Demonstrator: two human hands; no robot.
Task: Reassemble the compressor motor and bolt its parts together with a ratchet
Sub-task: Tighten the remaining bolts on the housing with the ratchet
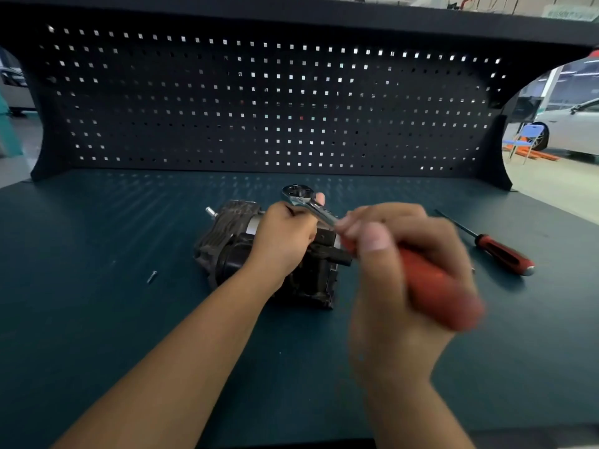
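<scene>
The dark compressor motor (223, 251) lies on its side in the middle of the teal bench, a short metal stub sticking out at its far left end. My left hand (282, 234) grips the top of the motor, its thumb up against the chrome head of the ratchet (299, 196). My right hand (398, 264) holds the ratchet by its red handle, blurred, with the shaft slanting up and left over the motor. Whatever the ratchet head sits on is hidden behind my left hand.
A red-handled screwdriver (500, 252) lies on the bench to the right of my hands. A single loose screw (151, 277) lies left of the motor. The black pegboard (259, 102) closes off the back of the bench.
</scene>
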